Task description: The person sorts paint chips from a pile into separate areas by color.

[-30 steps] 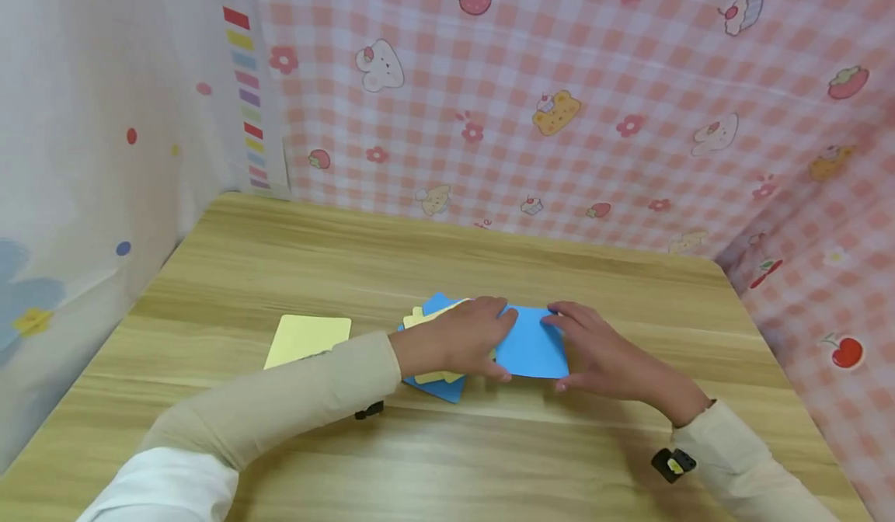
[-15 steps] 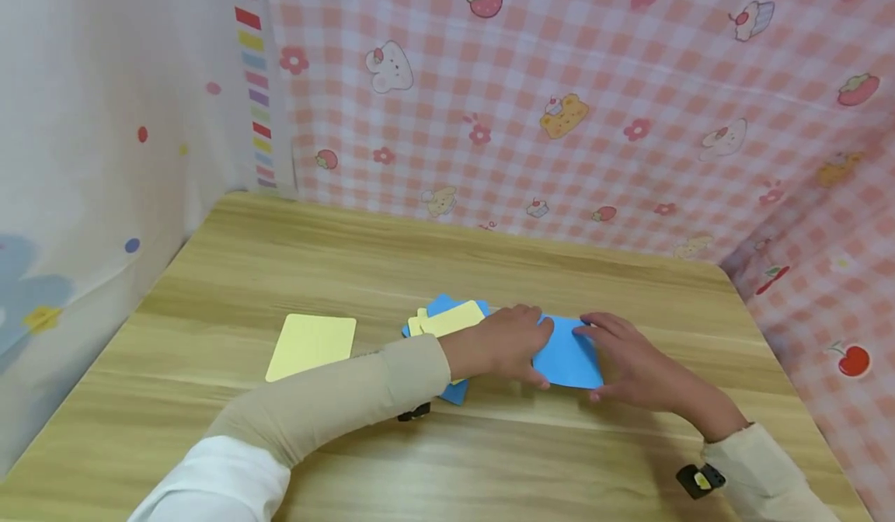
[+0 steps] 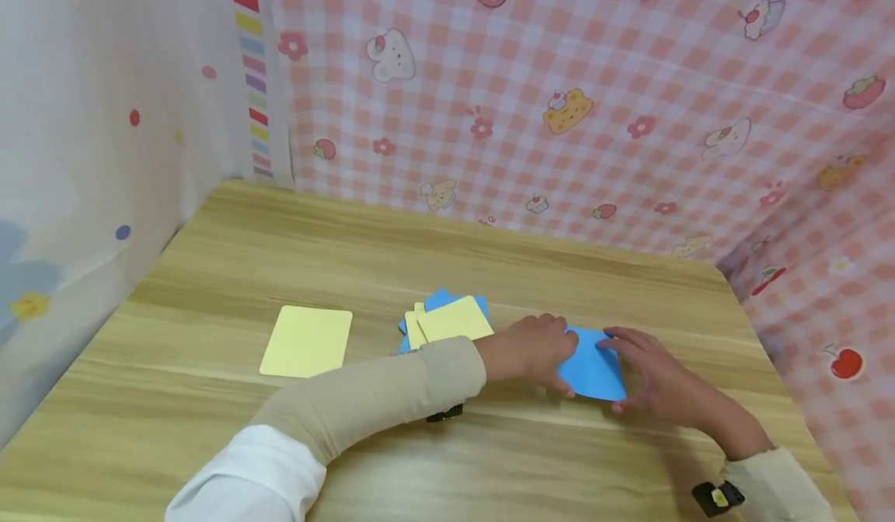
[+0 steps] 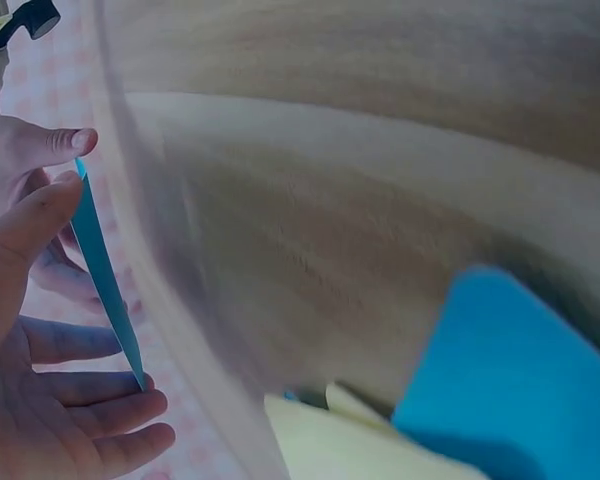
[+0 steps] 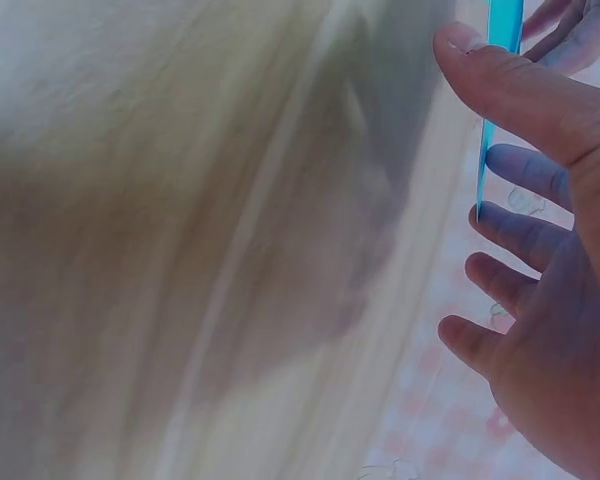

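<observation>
A square blue card (image 3: 594, 368) is held between both hands, right of the middle of the table. My left hand (image 3: 534, 351) pinches its left edge, thumb toward the near corner and fingers toward the far one. My right hand (image 3: 660, 378) grips the opposite edge the same way. In the left wrist view the blue card (image 4: 102, 270) appears nearly edge-on, raised over the wood. Behind the left forearm lies a messy pile of cards, a yellow card (image 3: 456, 318) on top and a blue card (image 3: 439, 298) jutting out below; the sleeve hides part of it.
A lone yellow card (image 3: 308, 342) lies flat on the wooden table (image 3: 336, 250), left of the pile. Pink checked cloth (image 3: 454, 79) backs the table and continues along the right side. White cloth (image 3: 84, 157) hangs on the left.
Both hands have moved right and slightly nearer with the blue card, away from the pile. The pile's yellow top card and the lone yellow card now show more.
</observation>
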Motion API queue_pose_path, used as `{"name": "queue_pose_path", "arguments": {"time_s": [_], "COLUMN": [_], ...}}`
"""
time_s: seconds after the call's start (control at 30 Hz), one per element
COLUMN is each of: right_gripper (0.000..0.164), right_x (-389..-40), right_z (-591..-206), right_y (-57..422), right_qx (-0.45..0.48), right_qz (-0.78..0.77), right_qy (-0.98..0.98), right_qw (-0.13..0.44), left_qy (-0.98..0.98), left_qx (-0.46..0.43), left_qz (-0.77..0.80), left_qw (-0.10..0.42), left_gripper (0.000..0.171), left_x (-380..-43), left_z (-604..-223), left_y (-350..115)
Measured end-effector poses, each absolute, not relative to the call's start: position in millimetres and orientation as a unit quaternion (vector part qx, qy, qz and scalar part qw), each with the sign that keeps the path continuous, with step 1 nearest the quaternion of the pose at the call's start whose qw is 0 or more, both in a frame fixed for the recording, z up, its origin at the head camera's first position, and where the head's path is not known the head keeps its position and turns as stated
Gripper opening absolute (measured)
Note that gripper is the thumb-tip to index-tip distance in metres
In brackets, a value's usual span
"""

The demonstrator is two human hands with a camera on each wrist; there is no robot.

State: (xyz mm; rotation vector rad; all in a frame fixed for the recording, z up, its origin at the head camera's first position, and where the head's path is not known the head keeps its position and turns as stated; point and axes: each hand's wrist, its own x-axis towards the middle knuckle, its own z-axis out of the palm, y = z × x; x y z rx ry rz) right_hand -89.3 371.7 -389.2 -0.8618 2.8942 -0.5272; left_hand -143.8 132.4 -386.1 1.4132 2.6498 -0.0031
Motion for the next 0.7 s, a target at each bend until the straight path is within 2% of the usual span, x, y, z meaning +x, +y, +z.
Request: {"name": "queue_pose_path", "arguments": {"time_s": [0.3,0.53,0.7], "right_gripper": [0.081,0.08,0.077], "right_x": [-86,-84,-82], "right_z": [-403,-410,-410], "right_y": [384,387,389], "right_qx": [-0.263,-0.243,-0.258], "right_qz": [-0.189,-0.198,-0.195], "right_qy": [0.943,0.943,0.94], "right_qw": [0.073,0.109,0.107], "left_qy": [0.883,0.882,0.883], "left_qx": [0.46,0.459,0.456], "left_qz": [-0.004,-0.008,-0.02], "left_qw": [0.088,0.103,0.107], "left_gripper": [0.065,0.069,0.07], "left_x": [-138,-134,-134], "left_z": [-394,-399,-404], "left_y": [143,146,148]}}
